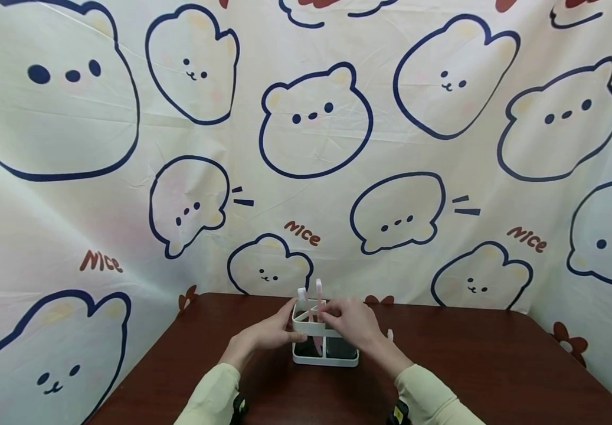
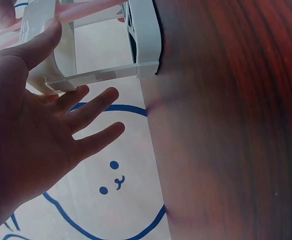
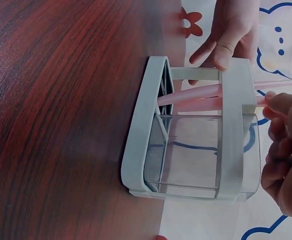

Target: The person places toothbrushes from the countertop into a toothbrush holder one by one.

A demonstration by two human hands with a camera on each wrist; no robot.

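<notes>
Head view shows both my hands meeting at a white holder [image 1: 326, 356] that stands near the middle of the dark wooden tabletop [image 1: 470, 378], close to its far edge. My left hand [image 1: 271, 333] rests against the holder's left side with the fingers straight and spread; in the left wrist view the palm is open, the thumb lies along the white rim and the fingertips [image 2: 81, 92] touch the lower bar of the frame, curling round nothing. My right hand [image 1: 350, 321] sits over the top right of the holder, its fingers bent and pinching the pink toothbrush [image 1: 318, 295] just above the rim. The right wrist view shows those fingertips [image 3: 280, 102] closed on the pink handle, which slants down through the top opening into a rear compartment. A second toothbrush [image 1: 302, 295] with a pale head stands beside it in the same end of the holder; both heads rise above the rim. The holder has a white base and top band with a clear cup section [image 3: 200, 152] between them, and the two front compartments look dark from above. Behind the tabletop hangs a cream cloth [image 1: 316, 124] printed with blue-outlined bears and the word "Nice". My pale sleeves [image 1: 212, 395] show at the lower edge.
</notes>
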